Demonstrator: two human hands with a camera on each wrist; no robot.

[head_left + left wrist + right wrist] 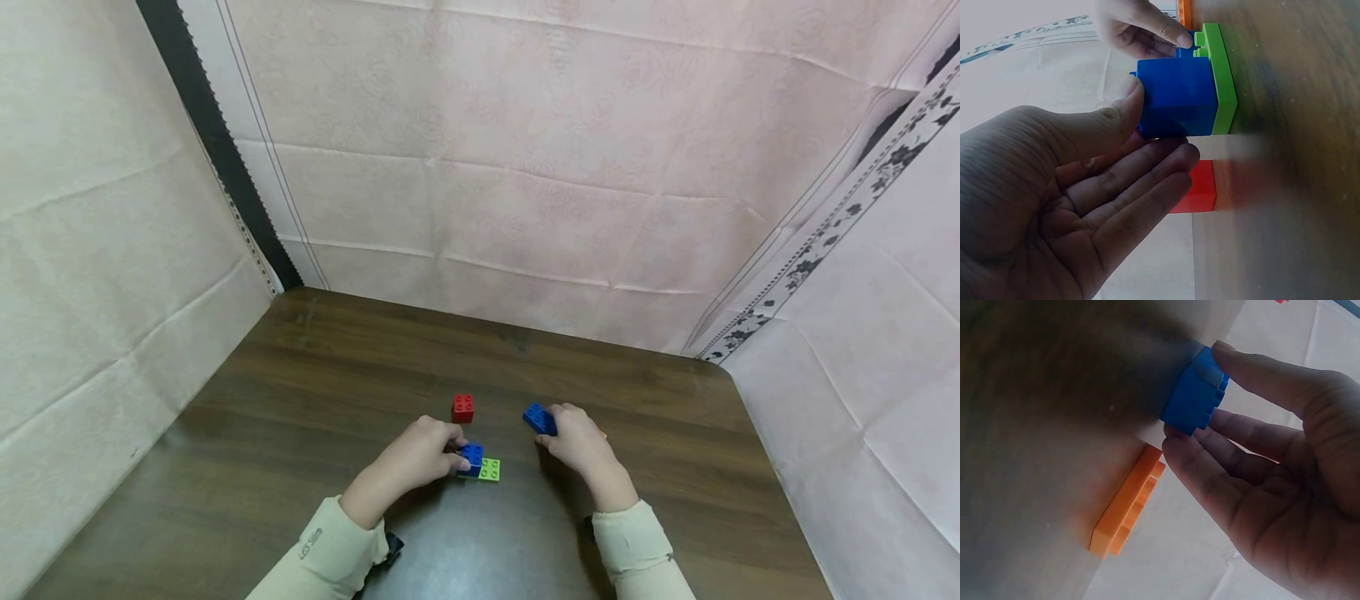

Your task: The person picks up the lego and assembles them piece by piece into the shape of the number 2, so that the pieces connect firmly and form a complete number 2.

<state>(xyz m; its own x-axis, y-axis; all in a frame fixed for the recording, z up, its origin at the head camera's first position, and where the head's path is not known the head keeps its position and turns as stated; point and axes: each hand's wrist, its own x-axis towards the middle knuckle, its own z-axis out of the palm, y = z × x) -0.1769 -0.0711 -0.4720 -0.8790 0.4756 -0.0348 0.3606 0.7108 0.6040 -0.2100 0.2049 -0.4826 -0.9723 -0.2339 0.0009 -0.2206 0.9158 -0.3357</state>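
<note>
My left hand (420, 454) holds a blue toy building brick (472, 456) between thumb and fingers. That brick sits on one end of a flat lime-green brick (490, 470), whose studs show at the other end. To the right, my right hand (581, 442) pinches another blue brick (1190, 394) by its sides, at the table surface. In the right wrist view its studs face the palm. Behind the left hand stands a red brick (462, 408), untouched. An orange brick (1125, 509) lies beside the right hand's fingers, mostly hidden by that hand in the head view.
The dark wooden table (300, 433) carries all the bricks. Pale cloth (480, 208) hangs along its back edge, with further cloth at the left (112, 292) and right (862, 358) sides.
</note>
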